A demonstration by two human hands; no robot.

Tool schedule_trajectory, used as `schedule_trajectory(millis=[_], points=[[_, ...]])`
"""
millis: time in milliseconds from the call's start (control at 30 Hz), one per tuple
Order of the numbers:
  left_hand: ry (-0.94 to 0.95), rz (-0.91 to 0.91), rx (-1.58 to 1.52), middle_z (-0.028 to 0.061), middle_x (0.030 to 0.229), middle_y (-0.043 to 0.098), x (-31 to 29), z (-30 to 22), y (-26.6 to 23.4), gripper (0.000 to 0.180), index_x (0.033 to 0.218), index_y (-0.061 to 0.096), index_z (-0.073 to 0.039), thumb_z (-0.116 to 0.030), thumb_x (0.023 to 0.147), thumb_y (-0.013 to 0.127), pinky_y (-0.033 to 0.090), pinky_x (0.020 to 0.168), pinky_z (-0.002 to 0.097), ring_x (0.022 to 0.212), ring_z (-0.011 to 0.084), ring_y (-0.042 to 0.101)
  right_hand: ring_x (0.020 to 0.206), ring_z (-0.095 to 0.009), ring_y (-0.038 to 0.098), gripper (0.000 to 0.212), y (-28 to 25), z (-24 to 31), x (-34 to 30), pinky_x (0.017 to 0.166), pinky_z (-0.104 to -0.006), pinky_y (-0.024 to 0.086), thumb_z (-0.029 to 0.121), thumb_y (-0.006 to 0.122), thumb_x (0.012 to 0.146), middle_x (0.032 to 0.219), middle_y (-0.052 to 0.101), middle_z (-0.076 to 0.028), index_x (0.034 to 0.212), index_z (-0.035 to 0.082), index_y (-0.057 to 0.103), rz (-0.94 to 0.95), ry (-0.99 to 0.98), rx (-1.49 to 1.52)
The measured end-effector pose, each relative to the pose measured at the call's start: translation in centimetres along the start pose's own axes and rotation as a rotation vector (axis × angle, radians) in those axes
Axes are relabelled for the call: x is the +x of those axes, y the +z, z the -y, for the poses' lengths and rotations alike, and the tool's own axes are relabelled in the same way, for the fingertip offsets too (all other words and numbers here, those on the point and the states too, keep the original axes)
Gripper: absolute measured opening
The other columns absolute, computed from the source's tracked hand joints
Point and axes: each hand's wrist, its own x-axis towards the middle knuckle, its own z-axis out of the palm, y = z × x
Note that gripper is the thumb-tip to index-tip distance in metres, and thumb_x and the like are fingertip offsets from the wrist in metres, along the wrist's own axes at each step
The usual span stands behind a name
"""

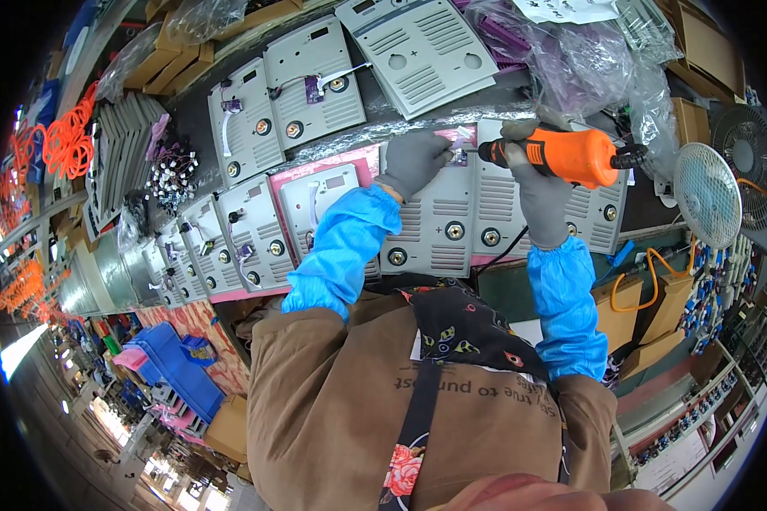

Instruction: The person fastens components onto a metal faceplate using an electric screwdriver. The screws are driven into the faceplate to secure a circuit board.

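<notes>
My right hand [541, 200], in a grey glove, is wrapped round an orange and black power screwdriver [575, 157]. The tool lies nearly level, its black front end pointing left over the grey vented panels. Just off that end, a small purple circuit board [459, 158] shows at the top of a grey panel [435, 213] with round brass-coloured terminals. My left hand [413, 163], gloved too, rests over the same panel's upper edge beside the board. Its fingers are curled together; whatever is between them is hidden. Blue sleeves cover both forearms.
More grey panels [256, 226] stand in a row to the left. Beyond lie panels with wired boards [315, 89] and a panel stack [418, 55]. A loose heap of connectors [172, 180] sits at left. Plastic bags [588, 68] and a white round fan [707, 194] are at right.
</notes>
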Motion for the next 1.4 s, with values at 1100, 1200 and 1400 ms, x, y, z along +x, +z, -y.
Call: schedule_trajectory(millis=[1100,1200,1400], points=[[-0.099,0.182,0.04,0.008,0.093,0.066,-2.7,1.1,-1.2,0.048,0.115,0.062,-0.021,-0.041,0.072,0.07,0.049,0.074,0.038,0.089,0.0273,0.063,0.074,-0.011,0.058,0.028,2.0,-0.1,0.7,0.068,-0.0264,0.049,0.002,0.067,0.074,0.084,0.06,-0.002,0.101,0.003,0.058,0.268,0.072,-0.03],[-0.141,0.152,-0.049,0.0071,0.094,0.066,-2.9,1.5,-0.5,0.043,0.109,0.064,-0.017,-0.036,0.071,0.071,0.049,0.074,0.0378,0.089,0.0268,0.063,0.075,-0.01,0.056,0.027,1.9,-0.9,1.1,0.07,-0.0259,0.048,0.002,0.066,0.074,0.084,0.06,-0.001,0.099,0.003,0.057,0.291,0.037,-0.013],[-0.134,0.105,-0.148,0.0091,0.095,0.066,-1.1,2.5,-0.3,0.039,0.11,0.064,-0.016,-0.034,0.076,0.067,0.049,0.076,0.0392,0.089,0.029,0.062,0.077,-0.013,0.058,0.029,1.8,-0.9,2.2,0.072,-0.0286,0.049,0.006,0.07,0.073,0.086,0.061,-0.002,0.099,0.004,0.058,0.28,0.121,0.017]])
